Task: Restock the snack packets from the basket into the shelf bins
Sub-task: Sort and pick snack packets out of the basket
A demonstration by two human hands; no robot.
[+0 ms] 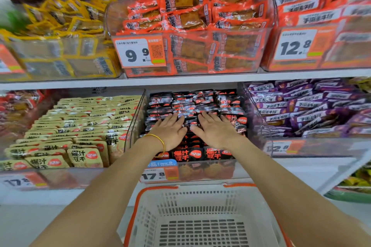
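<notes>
Where the hands lie: left hand (170, 130) and right hand (215, 129) side by side, palms down on the black packets (192, 100), thumbs near each other.
Grip: both wide, fingers straight and spread, holding nothing.
Black packets: standing in rows in the middle bin (136, 118) of the lower shelf (311, 168), filling it from front edge to back.
Band (158, 140): yellow, round the left wrist.
Basket (200, 196): white with an orange rim, below the lower shelf's front edge, between the forearms.
Tag (158, 174): 17.8, on the bin's front.
Neighbours: beige packets (80, 126) in the bin toward the shelf's left end, purple packets (301, 106) toward its right end.
Upper shelf (180, 81): orange packets (190, 18) behind a 9.9 tag (138, 53), yellow packets (66, 24) toward the left end.
</notes>
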